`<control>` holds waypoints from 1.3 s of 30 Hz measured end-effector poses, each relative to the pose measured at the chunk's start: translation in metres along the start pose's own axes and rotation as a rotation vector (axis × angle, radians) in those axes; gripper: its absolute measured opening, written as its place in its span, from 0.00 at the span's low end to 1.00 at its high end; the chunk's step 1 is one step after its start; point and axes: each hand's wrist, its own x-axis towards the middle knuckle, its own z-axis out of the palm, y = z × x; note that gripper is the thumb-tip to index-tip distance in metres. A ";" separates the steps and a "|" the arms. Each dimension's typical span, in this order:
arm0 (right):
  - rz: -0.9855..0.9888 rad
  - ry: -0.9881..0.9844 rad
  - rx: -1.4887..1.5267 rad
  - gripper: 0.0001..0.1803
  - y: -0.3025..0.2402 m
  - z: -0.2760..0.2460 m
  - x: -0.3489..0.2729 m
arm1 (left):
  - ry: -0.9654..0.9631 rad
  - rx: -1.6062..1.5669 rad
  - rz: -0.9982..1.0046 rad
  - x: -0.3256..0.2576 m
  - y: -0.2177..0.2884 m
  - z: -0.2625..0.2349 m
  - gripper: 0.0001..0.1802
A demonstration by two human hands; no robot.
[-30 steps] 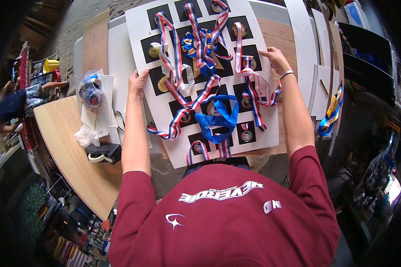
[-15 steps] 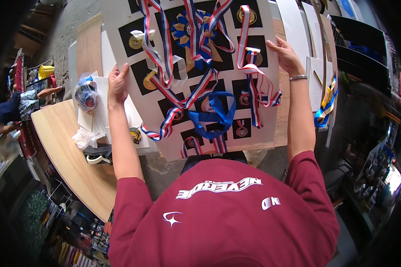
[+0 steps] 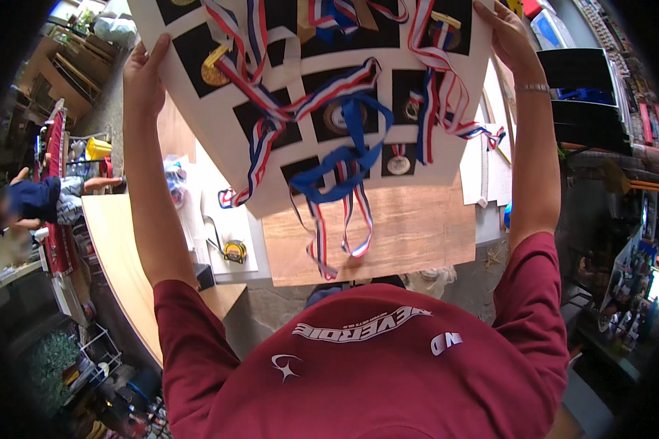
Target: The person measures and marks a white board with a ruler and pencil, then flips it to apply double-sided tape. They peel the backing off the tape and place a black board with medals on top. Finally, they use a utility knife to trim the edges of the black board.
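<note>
A white display board (image 3: 439,174) is held up in front of me, with black square recesses holding medals. My left hand (image 3: 145,77) is closed on its left edge, thumb on the front face. My right hand (image 3: 507,33) grips the right edge, its fingers partly behind the board. A gold medal (image 3: 214,69) sits near my left hand, and a silver medal (image 3: 398,165) lies low on the right. Red, white and blue ribbons (image 3: 258,157) trail across the front. A looped blue ribbon (image 3: 344,186) hangs at the lower middle. The board's top is out of view.
Beneath the board is a plywood sheet (image 3: 417,227) on the table. A yellow tape measure (image 3: 235,252) sits left of it, near a plastic-wrapped bundle (image 3: 176,179). A curved wooden panel (image 3: 121,249) stands at left. Farther left, another person (image 3: 40,201) is near a yellow bucket (image 3: 97,149).
Both hands have lifted the board up and away from me, so more of the plywood shows below it. Ribbon ends now dangle past its lower edge.
</note>
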 end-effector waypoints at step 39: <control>-0.192 0.099 -0.983 0.11 -0.017 -0.007 -0.173 | -0.215 0.609 0.465 -0.121 0.011 0.013 0.14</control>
